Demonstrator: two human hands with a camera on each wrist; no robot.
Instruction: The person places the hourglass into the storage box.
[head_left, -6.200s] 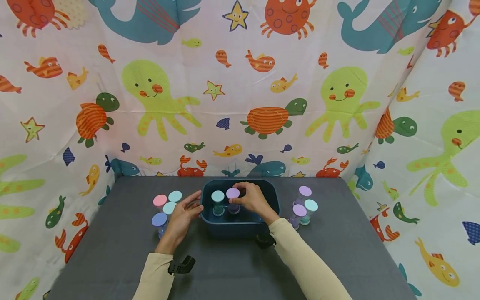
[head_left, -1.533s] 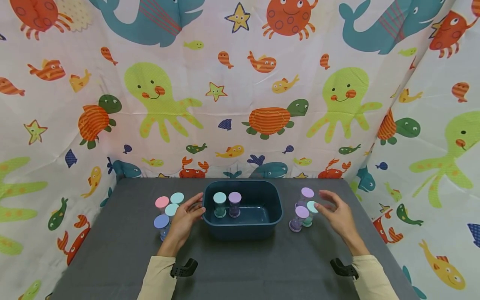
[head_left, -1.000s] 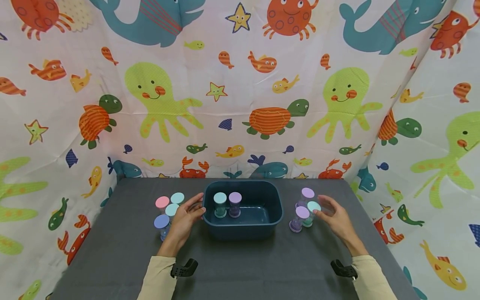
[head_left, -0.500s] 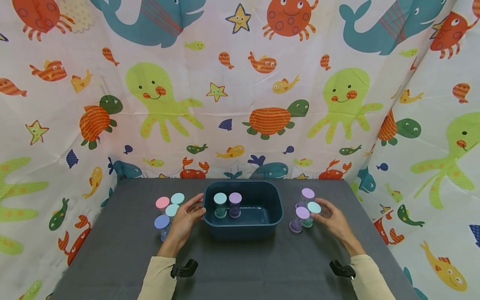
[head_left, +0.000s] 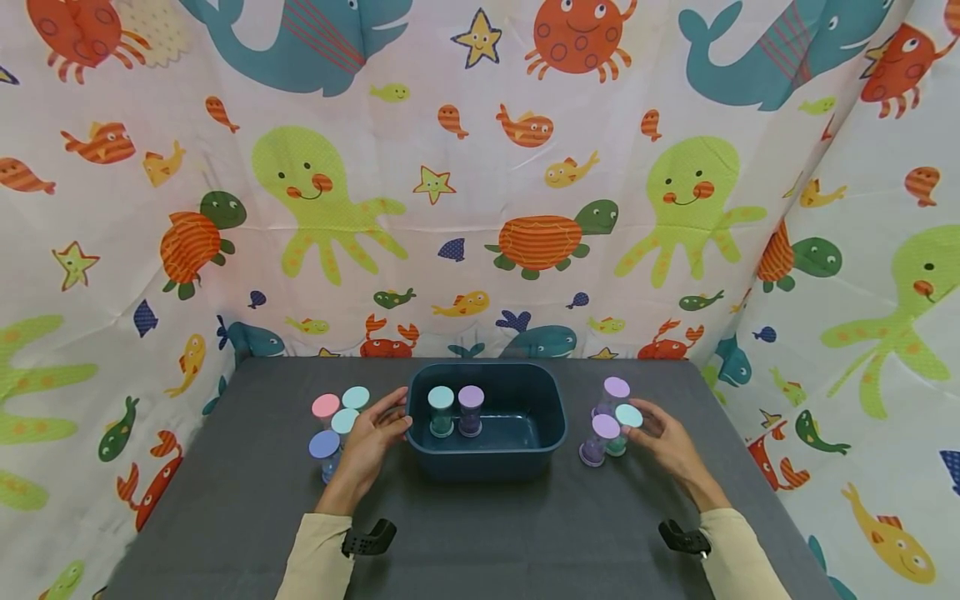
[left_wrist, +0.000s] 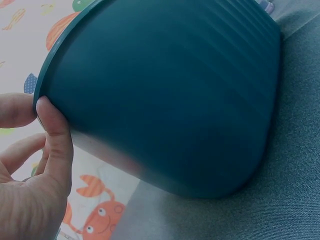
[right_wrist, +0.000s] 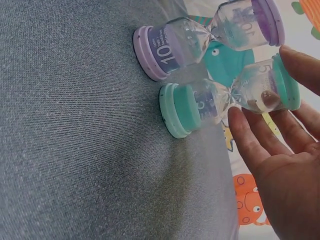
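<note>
My left hand (head_left: 367, 450) pinches the left rim of a dark teal plastic bin (head_left: 487, 462); the left wrist view shows a thumb and finger on either side of the rim (left_wrist: 42, 75). Inside the bin stand a mint-capped sand timer (head_left: 441, 410) and a lilac-capped one (head_left: 470, 410). To the bin's right, my right hand (head_left: 667, 442) has its fingers curled round a mint-capped sand timer (head_left: 627, 417), which stands upright on the cloth in the right wrist view, its mint sand at the bottom. A lilac-capped timer (right_wrist: 175, 47) marked 10 stands close beside it.
Another lilac-capped timer (head_left: 617, 390) belongs to the right cluster. Left of the bin stand several more timers, with pink (head_left: 326, 407), mint (head_left: 356, 398) and blue (head_left: 324, 446) caps. Grey cloth (head_left: 480, 533) covers the table. A sea-animal curtain (head_left: 450, 208) hangs behind and at both sides.
My right hand has left the lilac-capped timer in the bin, moved right, and drawn its fingers in round the mint-capped timer there. My left hand stays at the bin's rim.
</note>
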